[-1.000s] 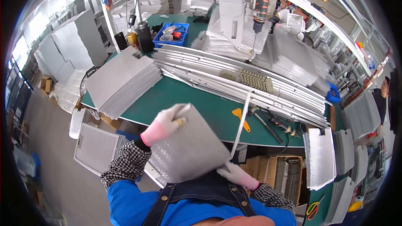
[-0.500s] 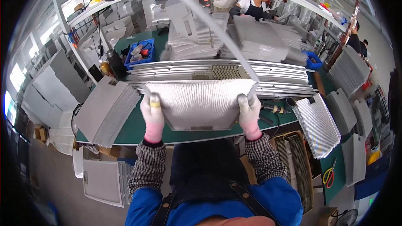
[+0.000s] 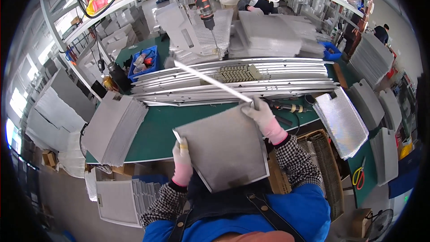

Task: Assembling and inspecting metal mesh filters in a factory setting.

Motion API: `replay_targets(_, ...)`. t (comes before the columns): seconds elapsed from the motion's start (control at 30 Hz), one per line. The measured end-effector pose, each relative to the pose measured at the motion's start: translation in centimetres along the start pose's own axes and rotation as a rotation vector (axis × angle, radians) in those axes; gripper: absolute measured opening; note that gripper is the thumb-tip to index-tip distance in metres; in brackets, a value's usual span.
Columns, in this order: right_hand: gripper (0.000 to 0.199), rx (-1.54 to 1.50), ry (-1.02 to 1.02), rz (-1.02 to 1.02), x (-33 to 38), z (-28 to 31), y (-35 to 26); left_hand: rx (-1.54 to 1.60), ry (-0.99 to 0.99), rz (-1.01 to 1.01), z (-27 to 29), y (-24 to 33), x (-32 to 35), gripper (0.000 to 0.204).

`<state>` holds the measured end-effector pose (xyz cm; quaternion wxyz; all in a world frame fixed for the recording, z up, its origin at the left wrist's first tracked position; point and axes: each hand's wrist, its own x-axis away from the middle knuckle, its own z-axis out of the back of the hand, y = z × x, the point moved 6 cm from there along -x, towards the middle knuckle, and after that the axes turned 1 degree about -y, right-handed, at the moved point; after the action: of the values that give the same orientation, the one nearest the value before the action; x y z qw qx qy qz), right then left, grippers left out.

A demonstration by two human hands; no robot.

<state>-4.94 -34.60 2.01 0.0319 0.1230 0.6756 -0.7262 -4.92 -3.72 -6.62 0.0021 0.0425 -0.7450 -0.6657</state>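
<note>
A grey mesh filter panel [image 3: 228,145] with pale metal edging along its sides is tilted in front of my body, over the bench's near edge. My left hand [image 3: 182,163], in a white glove with a pink cuff, grips its left edge near the upper corner. At its upper right corner, my right hand [image 3: 264,118], gloved alike, is closed on a thin pale metal frame strip [image 3: 210,80]. This strip slants from that corner up to the left, apart from the panel's top edge. Fingers hide how strip and panel meet.
Long metal frame strips [image 3: 170,85] lie stacked across the green bench [image 3: 156,125]. Panel stacks stand left [image 3: 107,125] and right [image 3: 342,123]. A power screwdriver [image 3: 201,0] hangs above; another tool [image 3: 286,106] lies by my right hand. Scissors [image 3: 358,177] lie right. Co-workers [image 3: 264,0] stand beyond.
The panel has come down toward my body and tilted, its face now turned upward. My right hand has moved to its upper corner, and the strip's free end has swung lower.
</note>
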Motion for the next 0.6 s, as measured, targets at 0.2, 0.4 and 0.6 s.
replay_targets(0.2, 0.030, -0.130, -0.098, -0.130, -1.4, -3.5, 3.1, -0.324, 0.009, -0.478, 1.7, 8.2, -3.6, 0.059)
replay_targets(0.4, 0.031, -0.081, -0.272, -0.066, -3.0, -9.2, 0.1, -1.111, -0.448, -1.295, -9.9, 19.6, -3.1, 0.037)
replay_targets(0.6, 0.030, -0.035, -0.294, -0.085, -3.8, -9.6, -0.3, -1.207, -0.755, -0.978, -9.8, 17.8, -8.2, 0.019)
